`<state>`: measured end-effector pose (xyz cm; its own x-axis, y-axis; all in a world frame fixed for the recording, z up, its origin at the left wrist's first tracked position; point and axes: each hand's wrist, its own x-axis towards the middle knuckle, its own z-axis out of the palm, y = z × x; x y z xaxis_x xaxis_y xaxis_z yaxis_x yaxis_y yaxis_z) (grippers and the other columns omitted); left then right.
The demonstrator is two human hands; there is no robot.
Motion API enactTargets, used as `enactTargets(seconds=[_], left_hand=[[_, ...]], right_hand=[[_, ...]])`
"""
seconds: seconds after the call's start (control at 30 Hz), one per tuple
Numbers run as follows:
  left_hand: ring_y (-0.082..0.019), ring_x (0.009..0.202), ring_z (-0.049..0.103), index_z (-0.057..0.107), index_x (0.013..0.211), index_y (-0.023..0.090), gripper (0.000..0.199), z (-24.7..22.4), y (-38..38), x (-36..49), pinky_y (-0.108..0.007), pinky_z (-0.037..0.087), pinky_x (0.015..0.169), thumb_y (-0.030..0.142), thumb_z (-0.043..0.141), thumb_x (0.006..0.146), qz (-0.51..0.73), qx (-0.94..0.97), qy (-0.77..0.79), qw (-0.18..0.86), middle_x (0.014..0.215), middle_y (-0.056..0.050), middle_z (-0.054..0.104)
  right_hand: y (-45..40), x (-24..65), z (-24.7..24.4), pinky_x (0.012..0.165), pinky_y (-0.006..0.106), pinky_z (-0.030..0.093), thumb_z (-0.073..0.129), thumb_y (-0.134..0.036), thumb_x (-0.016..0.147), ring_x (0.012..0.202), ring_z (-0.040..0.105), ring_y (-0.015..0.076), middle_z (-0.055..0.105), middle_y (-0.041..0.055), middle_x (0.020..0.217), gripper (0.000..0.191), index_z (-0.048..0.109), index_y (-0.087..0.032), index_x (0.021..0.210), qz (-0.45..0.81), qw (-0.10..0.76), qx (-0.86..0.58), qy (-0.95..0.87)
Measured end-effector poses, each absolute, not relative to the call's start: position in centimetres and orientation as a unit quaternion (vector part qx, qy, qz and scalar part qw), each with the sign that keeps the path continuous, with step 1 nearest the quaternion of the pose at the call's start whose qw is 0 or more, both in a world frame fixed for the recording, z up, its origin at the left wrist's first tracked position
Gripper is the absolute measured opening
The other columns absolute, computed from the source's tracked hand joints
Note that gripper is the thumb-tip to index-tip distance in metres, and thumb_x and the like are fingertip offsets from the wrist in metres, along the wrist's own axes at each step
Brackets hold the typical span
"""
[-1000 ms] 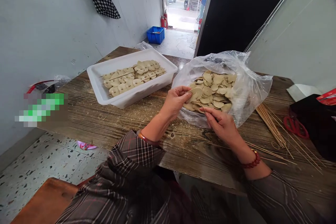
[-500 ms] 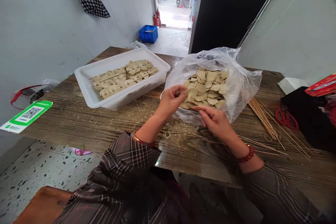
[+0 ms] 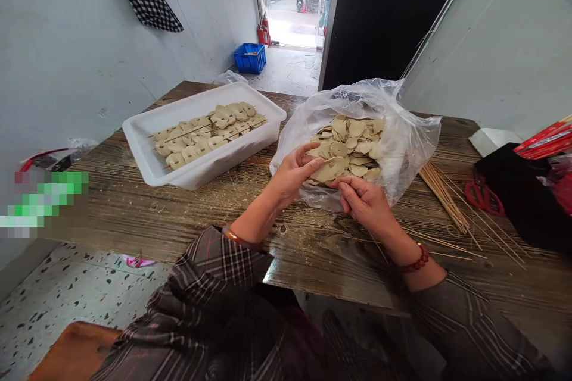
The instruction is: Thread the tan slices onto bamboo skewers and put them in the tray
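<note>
My left hand (image 3: 292, 174) pinches a thin beige slice (image 3: 333, 162) between thumb and fingers, over the front of an open plastic bag (image 3: 404, 137). Close beside it on the right, my right hand (image 3: 363, 199) is closed round a thin wooden skewer (image 3: 379, 247), whose shaft runs down below the palm; its tip is hard to make out. Loose slices (image 3: 357, 131) are heaped inside the bag. To the left, a white tray (image 3: 156, 177) holds several skewers threaded with the same kind of slices (image 3: 192, 146).
Bare skewers (image 3: 447, 202) lie on the wooden table (image 3: 214, 214) at the right, near red-handled scissors (image 3: 485, 197) and a black holder (image 3: 518, 190). A blurred green and white card (image 3: 47, 199) is at the left edge. A blue crate (image 3: 250, 58) stands on the floor beyond.
My left hand's slice has moved slightly right, closer to my right hand's fingertips. The whole view has shifted a little, and the card at the left now appears blurred into blocks.
</note>
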<state>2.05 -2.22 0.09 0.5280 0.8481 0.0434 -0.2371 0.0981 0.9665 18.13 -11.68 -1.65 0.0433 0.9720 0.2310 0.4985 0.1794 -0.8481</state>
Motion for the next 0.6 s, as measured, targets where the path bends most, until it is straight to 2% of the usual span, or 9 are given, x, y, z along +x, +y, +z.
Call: enactTargets(seconds=[0.07,0.23,0.37,0.6], left_hand=[[-0.01,0.069,0.057,0.063,0.112,0.015,0.054,0.0,-2.31,2.12,-0.022,0.042,0.062,0.044,0.079,0.069,0.386,0.526,0.284,0.703,0.082,-0.002,0.065],[-0.007,0.059,0.047,0.067,0.077,0.014,0.036,-0.2,-2.72,2.42,-0.02,0.038,0.056,0.049,0.075,0.073,0.336,0.581,0.278,0.687,0.065,0.001,0.057],[-0.007,0.057,0.045,0.066,0.073,0.015,0.036,-0.17,-2.34,2.32,-0.02,0.038,0.055,0.05,0.074,0.073,0.393,0.564,0.292,0.665,0.066,0.001,0.057],[-0.007,0.057,0.043,0.064,0.069,0.014,0.04,-0.34,-2.46,2.7,-0.02,0.036,0.053,0.053,0.075,0.07,0.405,0.557,0.294,0.663,0.062,0.002,0.052]], right_hand=[[-11.76,18.0,-1.49,0.049,0.024,0.034,0.045,-0.036,0.096,0.044,0.046,0.0111,0.054,-0.0035,0.05,0.03,0.067,-0.016,0.095,0.269,0.44,-0.581,-0.63],[-11.85,17.82,-1.56,0.052,0.024,0.036,0.047,-0.033,0.095,0.047,0.048,0.0113,0.054,-0.0033,0.052,0.027,0.068,-0.016,0.091,0.259,0.432,-0.576,-0.644],[-11.8,17.77,-1.64,0.052,0.024,0.036,0.05,-0.033,0.094,0.048,0.049,0.0114,0.055,-0.0038,0.053,0.027,0.07,-0.016,0.101,0.247,0.447,-0.578,-0.637],[-11.78,17.66,-1.96,0.054,0.025,0.037,0.052,-0.029,0.092,0.052,0.051,0.0124,0.055,-0.0027,0.055,0.025,0.072,-0.015,0.098,0.21,0.461,-0.58,-0.638]])
